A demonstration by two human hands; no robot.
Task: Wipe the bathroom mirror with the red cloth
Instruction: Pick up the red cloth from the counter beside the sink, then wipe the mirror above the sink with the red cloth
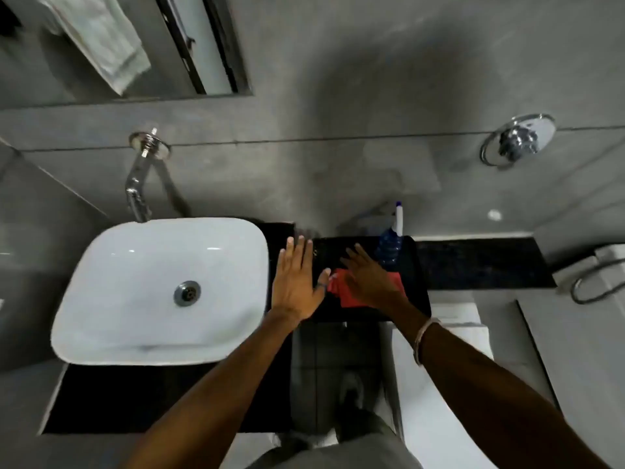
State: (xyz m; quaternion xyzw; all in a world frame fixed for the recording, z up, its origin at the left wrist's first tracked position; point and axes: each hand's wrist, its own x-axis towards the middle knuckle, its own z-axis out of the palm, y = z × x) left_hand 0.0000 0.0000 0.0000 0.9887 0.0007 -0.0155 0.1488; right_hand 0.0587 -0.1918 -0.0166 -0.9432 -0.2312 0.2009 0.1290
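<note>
The red cloth [348,292] lies on the black counter [419,292] to the right of the basin. My right hand [370,277] hovers flat over it with fingers spread, covering most of the cloth; whether it touches is unclear. My left hand [297,282] is open too, palm down, just left of the cloth near the basin's edge, holding nothing. The mirror [101,62] hangs on the grey wall at the upper left, reflecting a white towel.
A white basin [135,299] with a chrome wall tap [138,191] sits left of my hands. A blue spray bottle [390,247] stands behind the cloth. A chrome wall fitting [517,140] is at the right. White toilet parts [592,275] and a hose are lower right.
</note>
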